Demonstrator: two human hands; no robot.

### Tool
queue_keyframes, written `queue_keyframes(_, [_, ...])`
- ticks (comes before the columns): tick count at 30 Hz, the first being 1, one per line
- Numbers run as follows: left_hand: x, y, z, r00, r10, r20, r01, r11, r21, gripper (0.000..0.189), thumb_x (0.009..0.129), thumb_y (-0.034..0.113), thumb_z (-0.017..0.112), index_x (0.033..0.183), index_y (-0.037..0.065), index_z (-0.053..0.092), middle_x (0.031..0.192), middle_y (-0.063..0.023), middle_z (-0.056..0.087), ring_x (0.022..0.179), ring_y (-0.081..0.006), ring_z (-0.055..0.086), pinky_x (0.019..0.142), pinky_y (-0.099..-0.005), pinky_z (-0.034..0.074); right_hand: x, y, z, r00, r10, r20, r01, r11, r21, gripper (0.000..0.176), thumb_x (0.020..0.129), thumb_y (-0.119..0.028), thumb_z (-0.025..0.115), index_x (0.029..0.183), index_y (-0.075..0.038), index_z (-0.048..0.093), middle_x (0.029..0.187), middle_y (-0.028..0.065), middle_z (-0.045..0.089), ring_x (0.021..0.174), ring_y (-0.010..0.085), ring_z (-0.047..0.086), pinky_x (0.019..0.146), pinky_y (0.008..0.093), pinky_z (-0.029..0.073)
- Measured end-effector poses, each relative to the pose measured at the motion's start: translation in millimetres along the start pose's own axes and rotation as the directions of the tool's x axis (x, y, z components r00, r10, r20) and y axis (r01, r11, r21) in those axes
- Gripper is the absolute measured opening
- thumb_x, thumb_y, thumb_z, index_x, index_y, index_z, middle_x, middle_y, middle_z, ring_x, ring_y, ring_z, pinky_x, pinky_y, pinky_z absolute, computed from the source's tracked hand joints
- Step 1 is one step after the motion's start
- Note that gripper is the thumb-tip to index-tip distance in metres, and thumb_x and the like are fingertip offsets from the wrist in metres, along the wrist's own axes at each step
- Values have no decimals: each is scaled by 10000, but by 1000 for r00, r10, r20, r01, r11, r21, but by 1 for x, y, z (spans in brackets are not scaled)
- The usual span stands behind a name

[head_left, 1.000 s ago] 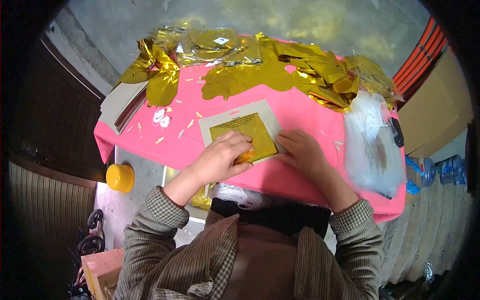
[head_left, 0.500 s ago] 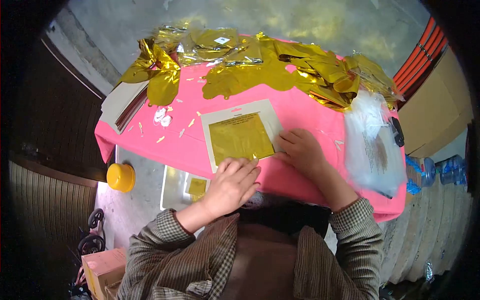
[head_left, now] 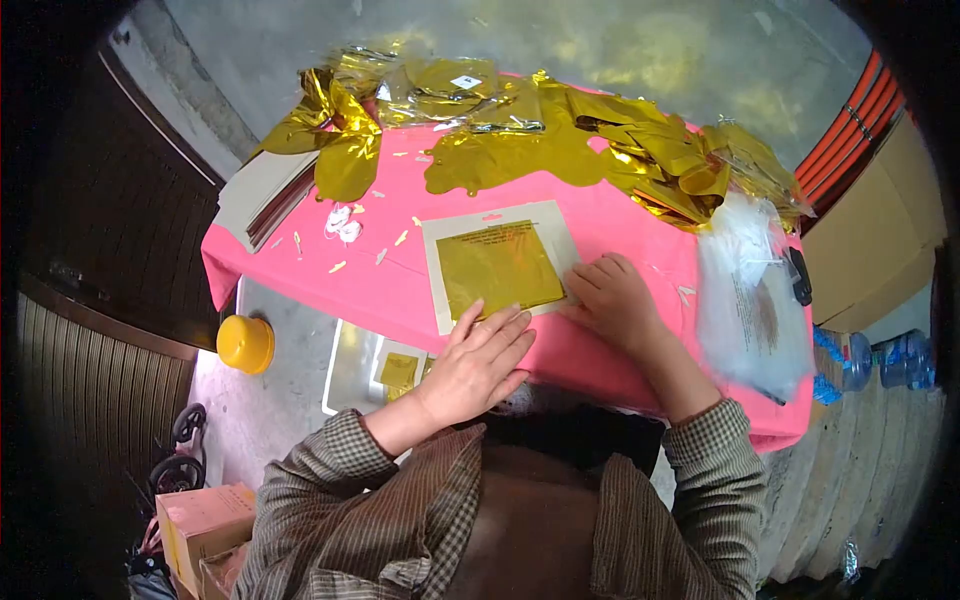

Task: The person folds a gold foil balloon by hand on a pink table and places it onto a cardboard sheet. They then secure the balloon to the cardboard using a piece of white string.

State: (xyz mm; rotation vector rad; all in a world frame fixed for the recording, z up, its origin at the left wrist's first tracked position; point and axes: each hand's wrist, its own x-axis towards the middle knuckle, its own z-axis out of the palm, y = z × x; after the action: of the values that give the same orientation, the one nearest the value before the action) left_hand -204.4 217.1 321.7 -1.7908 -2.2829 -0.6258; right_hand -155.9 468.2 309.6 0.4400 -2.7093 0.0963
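A flat clear pack (head_left: 502, 268) with a pale card and a folded gold foil balloon in it lies on the pink-covered table (head_left: 330, 290). Printed text and a hang hole show along its far edge. My left hand (head_left: 482, 358) rests with fingers stretched out over the pack's near edge. At the right edge, my right hand (head_left: 612, 300) has its fingers curled and pinching the pack's side; the fingertips are partly hidden.
Gold foil balloons (head_left: 520, 155) and bagged ones (head_left: 455, 85) spread along the far side. Cards (head_left: 262, 195) are stacked left, near white string (head_left: 343, 224) and paper scraps. Clear bags (head_left: 752, 310) lie right. A tray (head_left: 345, 375) with small packs sits below the table; a yellow tub (head_left: 245, 345) stands left.
My left hand has shifted slightly toward me and its fingers have spread and flattened. My right hand stays at the pack's right edge. The whole view has moved slightly.
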Motion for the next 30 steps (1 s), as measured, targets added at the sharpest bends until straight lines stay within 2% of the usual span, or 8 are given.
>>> queue_keyframes(2, [-2, 3, 1, 1000, 9, -11, -9, 1000, 27, 430, 829, 247, 624, 1192, 24, 569, 1282, -120, 536, 1183, -275, 477, 991, -441, 353, -2, 1, 2, 998, -9, -66, 10, 1000, 22, 417, 695, -296, 725, 1014, -59, 600, 1009, 76, 603, 910, 270, 570, 861, 402, 432])
queue_keyframes(5, [-7, 2, 1, 999, 0, -38, -2, 998, -56, 403, 819, 230, 635, 1163, 25, 587, 1262, -118, 548, 1170, -277, 486, 976, -444, 359, -2, -4, -9, 994, 14, -113, -2, 995, 101, 431, 686, -279, 742, 1026, -55, 599, 1025, 89, 602, 935, 291, 564, 885, 422, 416])
queue_keyframes(11, [13, -26, -19, 975, -164, -153, 165, 986, -9, 407, 788, 231, 686, 1126, 23, 598, 1241, -148, 552, 1145, -338, 497, 968, -445, 393, -10, -2, -7, 988, 124, -94, -96, 962, 256, 404, 688, -232, 751, 1012, -49, 595, 1019, 109, 598, 934, 310, 556, 883, 431, 409])
queue_keyframes(13, [22, -30, -22, 975, -183, -123, 179, 983, -43, 396, 801, 229, 684, 1117, 8, 595, 1237, -167, 553, 1154, -355, 492, 975, -453, 400, -10, -2, -7, 988, 125, -91, -97, 958, 269, 395, 691, -227, 750, 1007, -47, 594, 1008, 111, 596, 924, 312, 554, 872, 434, 412])
queue_keyframes(15, [24, -37, -15, 985, -174, -22, 172, 982, -83, 390, 813, 238, 682, 1113, 4, 598, 1227, -171, 561, 1162, -349, 494, 974, -438, 403, -9, -2, -7, 987, 129, -93, -99, 956, 278, 387, 695, -222, 750, 1001, -44, 594, 996, 113, 594, 915, 315, 552, 861, 437, 416])
queue_keyframes(17, [25, -39, -11, 989, -149, -13, 147, 986, -78, 383, 815, 237, 680, 1109, 4, 602, 1220, -169, 566, 1161, -343, 498, 974, -435, 404, -9, -3, -5, 980, 119, -158, -68, 953, 296, 378, 694, -220, 752, 988, -42, 594, 970, 114, 591, 899, 318, 548, 831, 438, 426])
queue_keyframes(24, [27, -50, -10, 996, -78, 33, 81, 990, -119, 341, 824, 219, 673, 1098, 25, 618, 1215, -154, 574, 1176, -328, 500, 988, -428, 396, -9, -3, -2, 978, 167, -127, -126, 950, 285, 353, 681, -270, 740, 933, -73, 592, 944, 102, 576, 904, 313, 548, 827, 434, 431])
queue_keyframes(30, [23, -60, -9, 997, -63, 43, 70, 977, -203, 310, 822, 203, 660, 1077, 31, 618, 1207, -158, 570, 1176, -328, 495, 1000, -441, 375, -4, -4, -3, 975, 122, -184, -68, 959, 275, 317, 679, -200, 752, 925, -60, 607, 914, 104, 576, 872, 304, 548, 794, 435, 437])
